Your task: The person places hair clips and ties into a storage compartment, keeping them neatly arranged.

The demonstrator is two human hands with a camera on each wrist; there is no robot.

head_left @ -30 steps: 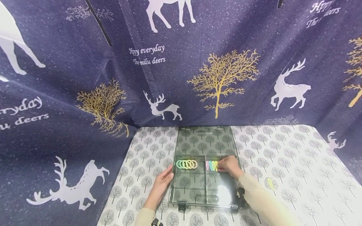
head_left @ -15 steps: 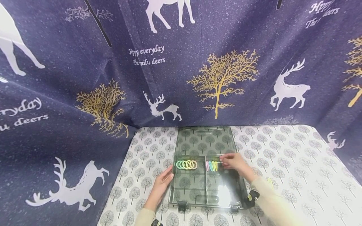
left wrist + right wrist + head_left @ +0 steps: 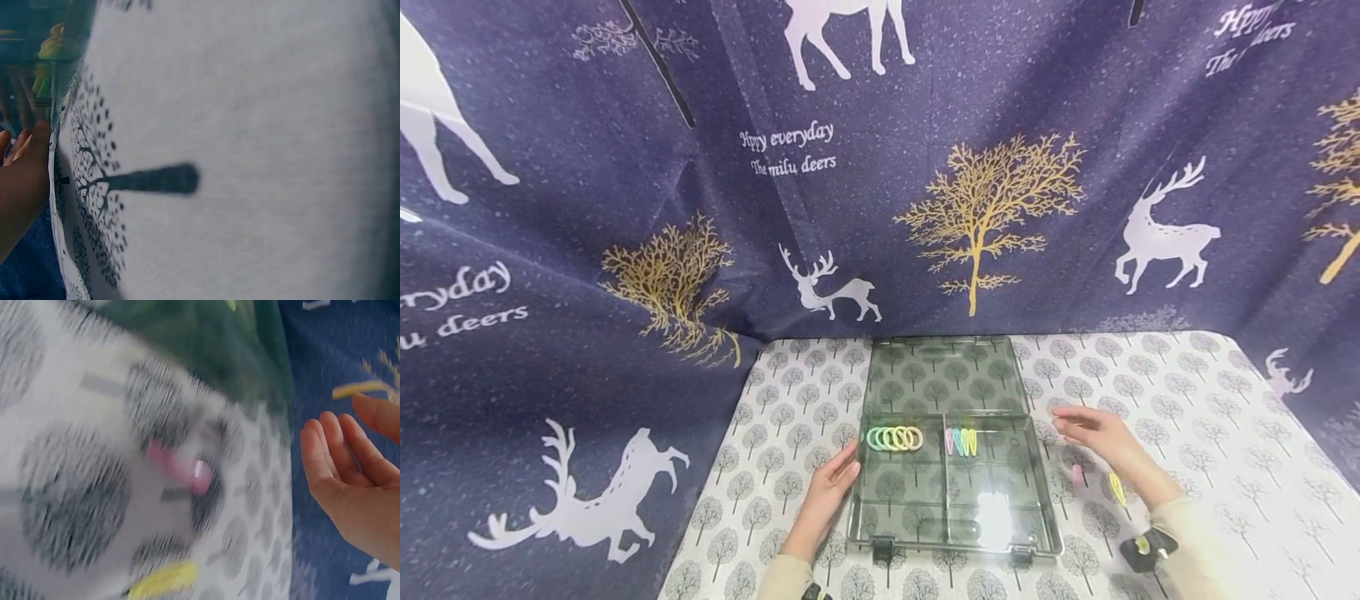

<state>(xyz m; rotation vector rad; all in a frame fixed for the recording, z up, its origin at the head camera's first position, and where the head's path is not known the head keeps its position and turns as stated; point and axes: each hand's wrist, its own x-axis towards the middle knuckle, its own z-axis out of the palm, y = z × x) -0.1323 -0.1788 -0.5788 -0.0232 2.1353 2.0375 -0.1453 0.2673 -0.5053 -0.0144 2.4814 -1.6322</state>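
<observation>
A clear grey-green plastic box (image 3: 898, 492) lies on the table with its lid (image 3: 947, 375) laid back. Five-ring-like pastel hair ties (image 3: 895, 438) overlap in its upper left compartment. Several snap hair clips (image 3: 961, 442), pink, blue and yellow, stand side by side right of the divider. My left hand (image 3: 826, 492) touches the box's left side with fairly straight fingers. Right of the box, my right hand (image 3: 1101, 437) hovers with loose, apart fingers and holds nothing. Below it on the cloth lie a yellow hair clip (image 3: 1117, 488) and a pink piece (image 3: 1078, 476).
A white tree-print cloth (image 3: 1210, 408) covers the table. Behind and to the left hangs a dark blue deer-print curtain (image 3: 850, 208). Two black latches, one of them the left latch (image 3: 883, 547), project from the box's front edge.
My right hand has left the clips in the box and moved right, over the cloth beside it. The yellow clip and pink piece there now show fully. My left hand stays put.
</observation>
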